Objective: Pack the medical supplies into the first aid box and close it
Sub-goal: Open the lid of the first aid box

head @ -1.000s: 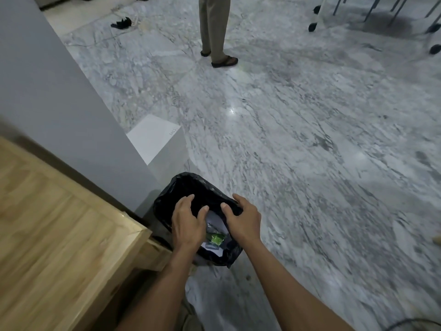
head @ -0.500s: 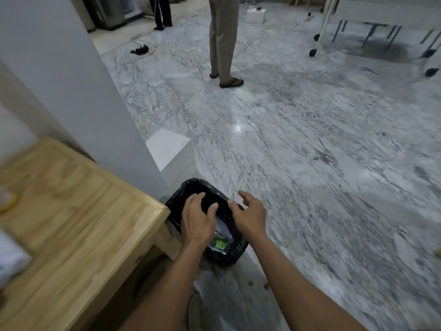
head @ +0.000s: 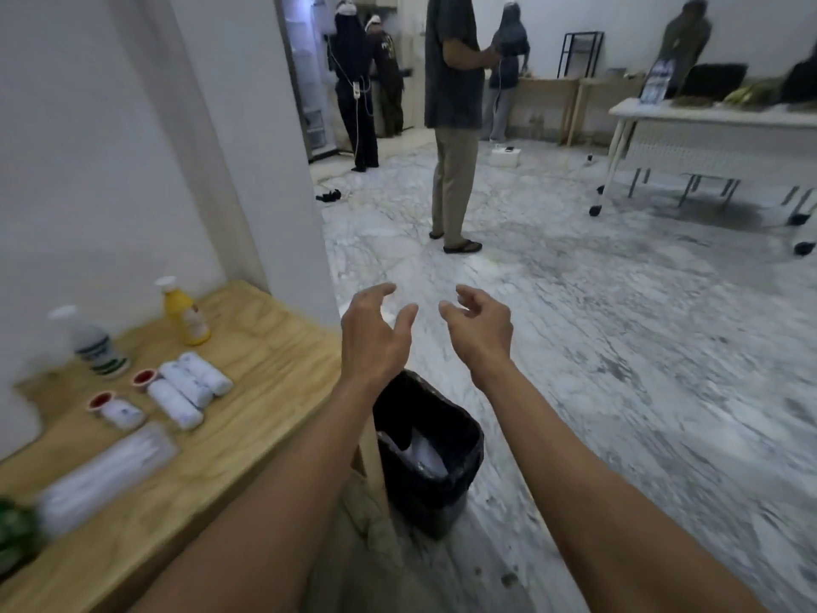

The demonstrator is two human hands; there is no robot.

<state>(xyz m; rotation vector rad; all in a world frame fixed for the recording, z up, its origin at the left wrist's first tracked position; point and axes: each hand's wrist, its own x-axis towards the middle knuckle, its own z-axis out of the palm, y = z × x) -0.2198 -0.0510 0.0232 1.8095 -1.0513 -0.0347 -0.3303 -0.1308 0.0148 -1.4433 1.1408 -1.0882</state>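
My left hand (head: 373,336) and my right hand (head: 479,329) hang in the air above the floor, both empty with fingers spread. To the left, on the wooden table (head: 265,369), lie three white bandage rolls (head: 190,389), two small red-capped bottles (head: 117,409), a yellow bottle (head: 185,318), a white bottle with a green label (head: 95,347) and a clear packet of white items (head: 106,473). A white shape (head: 17,418) at the left edge touches the table; I cannot tell what it is.
A black-lined bin (head: 431,453) with white waste inside stands on the marble floor beside the table's corner, below my forearms. A white pillar (head: 247,139) rises behind the table. Several people (head: 453,117) stand further back. A white wheeled table (head: 707,126) is at the right.
Both hands have lifted up and away from the bin's rim. The view has swung upward and left, bringing the table's supplies and the people into sight.
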